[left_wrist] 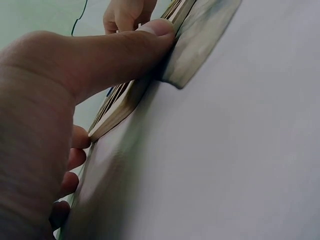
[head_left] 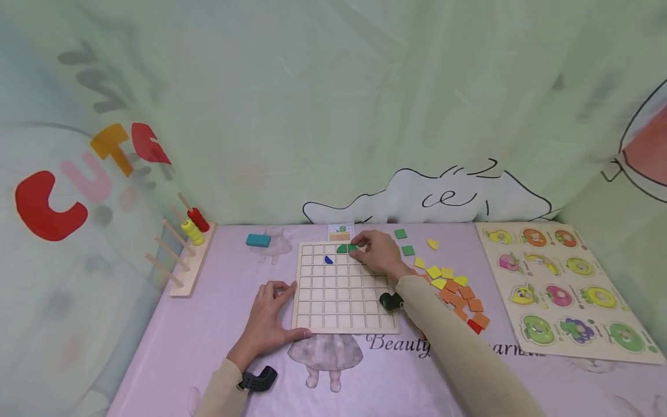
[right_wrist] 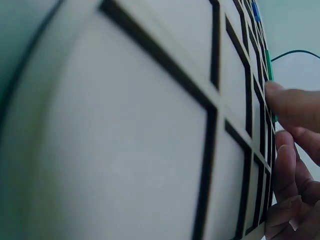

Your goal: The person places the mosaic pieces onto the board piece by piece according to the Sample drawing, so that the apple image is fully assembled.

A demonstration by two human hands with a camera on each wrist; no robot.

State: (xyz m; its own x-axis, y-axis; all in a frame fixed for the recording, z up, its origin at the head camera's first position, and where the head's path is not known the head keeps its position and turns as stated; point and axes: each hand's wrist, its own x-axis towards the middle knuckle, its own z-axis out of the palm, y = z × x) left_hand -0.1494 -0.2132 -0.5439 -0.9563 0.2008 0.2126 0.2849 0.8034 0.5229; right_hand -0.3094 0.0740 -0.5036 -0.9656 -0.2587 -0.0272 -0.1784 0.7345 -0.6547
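A wooden grid board (head_left: 344, 292) lies flat on the table, its squares walled by thin ridges. My left hand (head_left: 268, 318) holds its near left corner, thumb along the near edge and fingers at the left side; the left wrist view shows the thumb (left_wrist: 145, 37) on the rim. At the board's far row, my right hand (head_left: 379, 252) pinches a green tile (head_left: 352, 248) between thumb and forefinger, its far part hidden by the fingers. Just left of it in that row sits a green rounded piece (head_left: 341, 248). A blue rounded piece (head_left: 328, 260) lies one row nearer.
A pattern card (head_left: 341, 231) lies beyond the board. Right of it are loose green tiles (head_left: 408, 250), yellow pieces (head_left: 433, 271), orange squares (head_left: 475, 305) and a red one (head_left: 475, 326). A fruit puzzle (head_left: 565, 289) lies far right, a peg stand (head_left: 193, 269) left, a teal block (head_left: 258, 240) back left.
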